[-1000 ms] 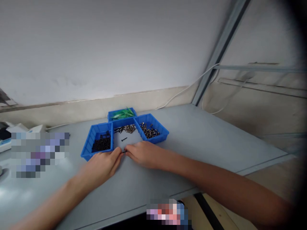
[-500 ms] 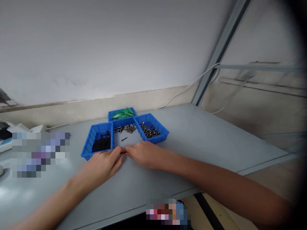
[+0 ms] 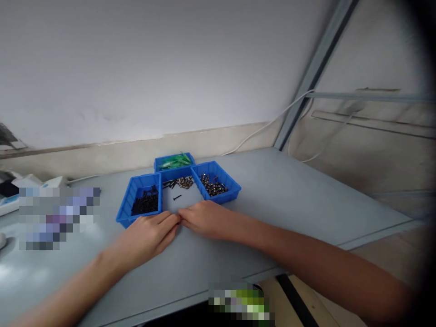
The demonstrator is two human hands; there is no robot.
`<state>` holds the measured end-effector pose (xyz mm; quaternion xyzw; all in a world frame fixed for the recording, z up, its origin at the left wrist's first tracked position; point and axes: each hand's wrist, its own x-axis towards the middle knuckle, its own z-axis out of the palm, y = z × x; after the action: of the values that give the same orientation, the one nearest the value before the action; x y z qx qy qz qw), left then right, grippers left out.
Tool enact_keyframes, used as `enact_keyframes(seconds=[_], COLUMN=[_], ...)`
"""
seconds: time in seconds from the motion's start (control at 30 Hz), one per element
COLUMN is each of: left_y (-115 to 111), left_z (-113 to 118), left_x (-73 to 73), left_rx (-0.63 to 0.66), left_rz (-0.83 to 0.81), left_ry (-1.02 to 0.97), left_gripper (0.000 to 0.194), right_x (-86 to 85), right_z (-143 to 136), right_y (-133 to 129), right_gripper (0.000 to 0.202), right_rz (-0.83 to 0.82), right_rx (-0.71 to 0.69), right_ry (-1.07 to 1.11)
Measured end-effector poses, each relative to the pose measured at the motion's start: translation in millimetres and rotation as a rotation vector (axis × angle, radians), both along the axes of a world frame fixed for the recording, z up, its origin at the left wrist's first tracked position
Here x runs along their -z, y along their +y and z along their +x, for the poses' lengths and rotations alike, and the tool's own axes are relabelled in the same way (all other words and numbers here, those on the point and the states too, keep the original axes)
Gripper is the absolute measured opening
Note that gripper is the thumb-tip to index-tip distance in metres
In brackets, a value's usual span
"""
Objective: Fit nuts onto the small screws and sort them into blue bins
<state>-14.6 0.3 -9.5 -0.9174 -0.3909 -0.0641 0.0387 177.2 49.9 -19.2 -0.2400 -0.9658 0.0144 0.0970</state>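
My left hand (image 3: 155,234) and my right hand (image 3: 206,220) meet low over the table, fingertips touching. The left fingers are pinched together; the small black screw seen between the fingertips a moment ago is now covered by them. Right thumb and fingers are pinched too, and what lies in them is hidden. Just beyond the hands a single black screw (image 3: 177,197) lies on the table. Behind it is a loose pile of brassy and dark screws (image 3: 184,182). The left blue bin (image 3: 124,200) contains black screws (image 3: 146,203); the right blue bin (image 3: 231,186) contains brass-coloured fasteners (image 3: 213,185).
A third blue bin (image 3: 175,173) at the back holds green strips (image 3: 175,161). White boxy items (image 3: 54,184) stand at the far left, near a blurred-out object (image 3: 61,218). A white cable (image 3: 252,135) runs along the wall to a metal post (image 3: 299,109).
My left fingers have closed over the dark screw, which showed between the fingertips before. My right hand has hardly moved. The bins and the loose screw stay in place.
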Motion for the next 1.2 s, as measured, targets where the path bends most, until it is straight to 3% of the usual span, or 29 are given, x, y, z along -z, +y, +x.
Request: enact_keyframes(seconds=[0.13,0.43,0.83,1.2], left_y=[-2.5,1.8,4.3,2.2], left_z=[2.3,-0.6,3.3,2.5], left_x=[-3.4,2.8,1.6,2.2], left_rx=[0.074,-0.102,-0.179,-0.221], left_rz=[0.078,-0.018,-0.097,-0.149], left_ry=[0.015,0.044,0.127,0.114], left_gripper=[0.026,0.019,0.027,0.023], right_x=[-2.3,-6.6,-10.6,-11.3], right_z=[-1.5,-0.3,-2.8,-1.1], right_y=[-0.3,-3.5,-5.5,-3.7], right_gripper=[0.022,0.020,0.022,0.015], right_rz=[-0.064,-0.081,-0.018,-0.080], right_rx=[0.003,0.027,0.029,0.039], right_ry=[0.019,0.006,-0.044,-0.030])
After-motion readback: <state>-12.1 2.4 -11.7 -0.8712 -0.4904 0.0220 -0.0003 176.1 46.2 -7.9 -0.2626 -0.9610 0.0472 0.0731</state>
